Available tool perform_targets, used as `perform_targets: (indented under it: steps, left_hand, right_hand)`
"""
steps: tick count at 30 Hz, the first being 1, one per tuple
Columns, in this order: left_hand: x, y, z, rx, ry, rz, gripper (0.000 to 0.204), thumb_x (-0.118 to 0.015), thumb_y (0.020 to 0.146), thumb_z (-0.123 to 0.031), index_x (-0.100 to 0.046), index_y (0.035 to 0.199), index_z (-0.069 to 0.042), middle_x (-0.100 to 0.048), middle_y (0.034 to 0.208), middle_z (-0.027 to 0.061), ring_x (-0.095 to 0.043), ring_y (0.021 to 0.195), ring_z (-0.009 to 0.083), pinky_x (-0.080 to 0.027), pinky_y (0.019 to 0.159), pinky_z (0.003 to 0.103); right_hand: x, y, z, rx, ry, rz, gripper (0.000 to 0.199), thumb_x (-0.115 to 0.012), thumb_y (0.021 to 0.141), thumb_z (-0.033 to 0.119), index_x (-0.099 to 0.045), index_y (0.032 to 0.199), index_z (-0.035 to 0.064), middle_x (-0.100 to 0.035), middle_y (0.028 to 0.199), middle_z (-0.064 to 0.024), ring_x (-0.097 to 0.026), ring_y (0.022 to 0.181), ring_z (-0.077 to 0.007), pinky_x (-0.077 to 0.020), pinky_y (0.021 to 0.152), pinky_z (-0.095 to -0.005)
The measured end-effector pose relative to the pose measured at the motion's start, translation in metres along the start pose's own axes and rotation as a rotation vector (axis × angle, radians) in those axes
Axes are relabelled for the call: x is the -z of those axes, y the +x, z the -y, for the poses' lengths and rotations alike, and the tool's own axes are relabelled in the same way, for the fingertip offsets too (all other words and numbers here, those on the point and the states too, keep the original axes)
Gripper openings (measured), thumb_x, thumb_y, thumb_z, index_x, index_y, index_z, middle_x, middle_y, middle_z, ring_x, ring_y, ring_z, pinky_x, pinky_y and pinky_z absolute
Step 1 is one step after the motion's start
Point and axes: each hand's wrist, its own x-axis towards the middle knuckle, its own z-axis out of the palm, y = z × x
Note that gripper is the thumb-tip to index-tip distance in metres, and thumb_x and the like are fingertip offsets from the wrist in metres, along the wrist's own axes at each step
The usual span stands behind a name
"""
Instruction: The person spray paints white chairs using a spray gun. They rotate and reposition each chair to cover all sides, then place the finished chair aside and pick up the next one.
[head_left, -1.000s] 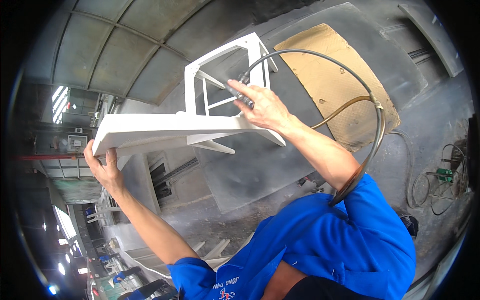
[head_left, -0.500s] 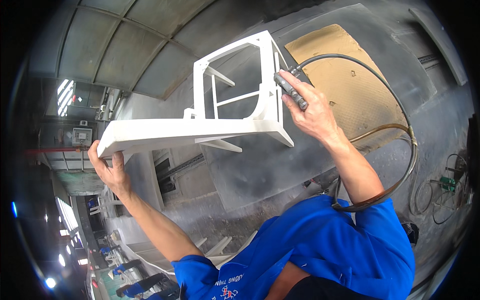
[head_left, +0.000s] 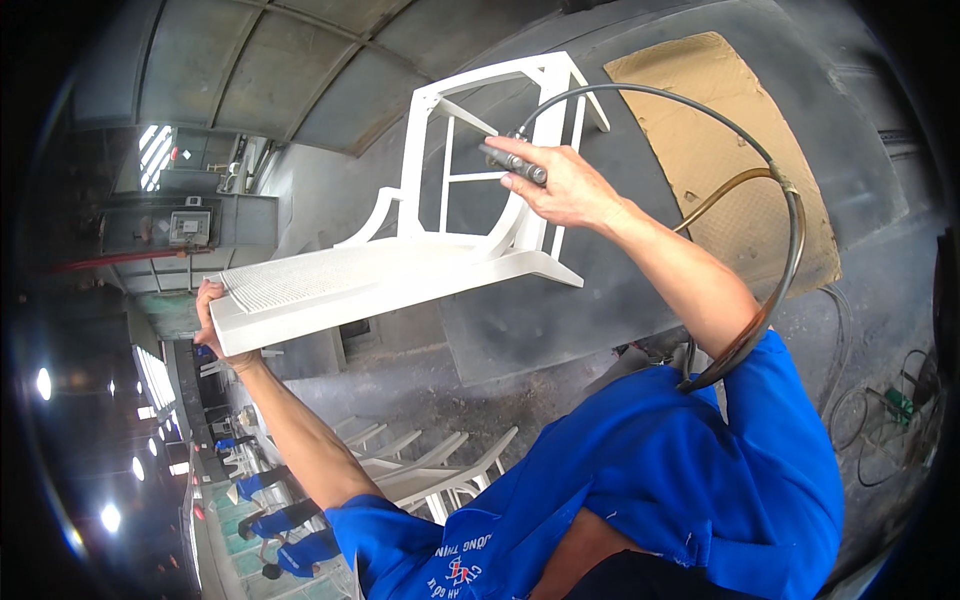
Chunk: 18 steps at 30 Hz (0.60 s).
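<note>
One white chair (head_left: 400, 262) is held aloft, seat tipped sideways. The left hand (head_left: 215, 325) grips the seat's front edge; the right hand (head_left: 560, 185) is clenched around one spray gun (head_left: 512, 163) at the backrest, two hoses (head_left: 790, 220) trailing. The chair looks evenly white, so coating seems well advanced. Several more chairs (head_left: 420, 470) stand below.
</note>
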Motion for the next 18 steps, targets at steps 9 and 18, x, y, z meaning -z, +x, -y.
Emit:
perform_targets:
  steps: [9,18]
  left_hand:
    - [0.012,-0.003,0.012,0.149,-0.182,-0.082,0.072,-0.028,0.105,-0.067,-0.065,0.102,-0.005,-0.063,0.111,0.0086,-0.042,0.137,0.0291,-0.018,0.126,0.054]
    - [-0.006,-0.003,-0.005,0.034,-0.112,-0.033,0.065,-0.023,0.111,-0.056,-0.064,0.106,-0.005,-0.062,0.109,0.0078,-0.042,0.137,0.0287,-0.017,0.127,0.053]
  right_hand:
    - [-0.004,-0.01,0.019,-0.067,0.08,0.29,0.05,-0.064,0.102,0.026,-0.053,0.15,0.0222,-0.073,0.114,-0.0215,-0.072,0.102,-0.0358,-0.0551,0.095,-0.045]
    - [0.007,0.022,0.008,-0.086,0.075,0.032,0.05,-0.061,0.103,0.032,-0.051,0.151,0.0241,-0.06,0.144,-0.0225,-0.056,0.133,-0.0444,-0.0458,0.114,-0.0478]
